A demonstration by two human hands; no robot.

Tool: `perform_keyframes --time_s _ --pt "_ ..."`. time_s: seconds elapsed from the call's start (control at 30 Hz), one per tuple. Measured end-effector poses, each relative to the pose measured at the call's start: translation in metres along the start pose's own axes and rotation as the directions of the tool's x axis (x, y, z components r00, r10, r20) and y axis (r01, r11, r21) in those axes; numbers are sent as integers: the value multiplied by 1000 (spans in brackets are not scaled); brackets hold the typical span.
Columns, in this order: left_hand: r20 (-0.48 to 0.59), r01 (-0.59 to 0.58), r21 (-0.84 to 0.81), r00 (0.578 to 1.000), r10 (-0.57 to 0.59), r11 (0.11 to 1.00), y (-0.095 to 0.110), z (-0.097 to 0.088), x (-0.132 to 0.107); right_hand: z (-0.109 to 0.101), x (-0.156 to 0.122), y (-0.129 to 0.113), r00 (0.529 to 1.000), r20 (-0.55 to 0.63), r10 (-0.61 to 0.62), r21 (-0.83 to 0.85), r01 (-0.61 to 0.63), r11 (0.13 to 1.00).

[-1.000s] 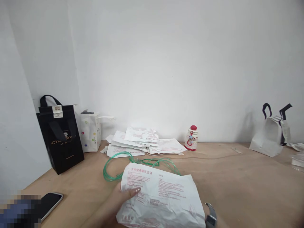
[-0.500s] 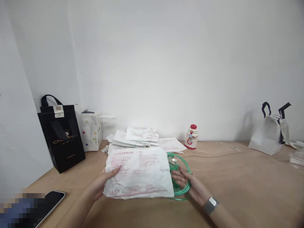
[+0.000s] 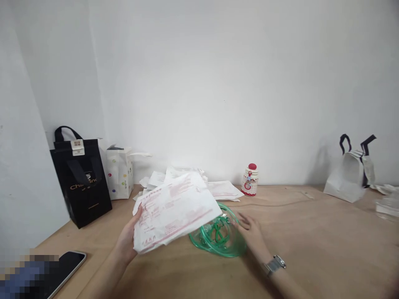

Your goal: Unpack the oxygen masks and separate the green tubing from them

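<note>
My left hand point(image 3: 129, 230) grips a white paper packet point(image 3: 176, 207) with red print by its left edge. The packet is held tilted above the table, its right side raised. Below its right corner lies a clear oxygen mask with coiled green tubing point(image 3: 222, 245), partly covered by the packet. My right hand point(image 3: 251, 234), with a watch on the wrist, is at the right edge of the coil. Its fingers are apart and hold nothing that I can see; whether a fingertip touches the mask I cannot tell.
Behind the packet lie stacked white packets point(image 3: 224, 190) near the wall. A red-capped bottle point(image 3: 249, 180) stands to their right. At left are a black bag point(image 3: 82, 187), a dotted white bag point(image 3: 118, 178) and a phone point(image 3: 67, 268). Another white bag point(image 3: 346, 178) stands far right.
The oxygen mask and tubing have left my right hand and moved left onto the table. My right hand's fingers have spread. The packet has tilted, its right side going up.
</note>
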State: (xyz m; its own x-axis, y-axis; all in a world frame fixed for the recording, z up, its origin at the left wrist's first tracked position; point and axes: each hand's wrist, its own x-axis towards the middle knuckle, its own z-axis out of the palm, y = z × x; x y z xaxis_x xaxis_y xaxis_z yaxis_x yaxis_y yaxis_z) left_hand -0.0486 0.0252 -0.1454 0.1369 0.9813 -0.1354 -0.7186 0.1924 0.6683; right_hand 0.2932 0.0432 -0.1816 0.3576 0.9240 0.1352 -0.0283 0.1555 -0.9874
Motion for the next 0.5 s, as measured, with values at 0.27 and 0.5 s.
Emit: perform_keyframes --time_s 0.27,0.5 --pt "-100 70 228 994 -48 971 -31 14 -7 4 -23 -21 893 450 16 40 -38 998" --pt "47 52 463 995 -83 885 -49 10 -3 12 -29 -15 954 276 118 81 -145 986"
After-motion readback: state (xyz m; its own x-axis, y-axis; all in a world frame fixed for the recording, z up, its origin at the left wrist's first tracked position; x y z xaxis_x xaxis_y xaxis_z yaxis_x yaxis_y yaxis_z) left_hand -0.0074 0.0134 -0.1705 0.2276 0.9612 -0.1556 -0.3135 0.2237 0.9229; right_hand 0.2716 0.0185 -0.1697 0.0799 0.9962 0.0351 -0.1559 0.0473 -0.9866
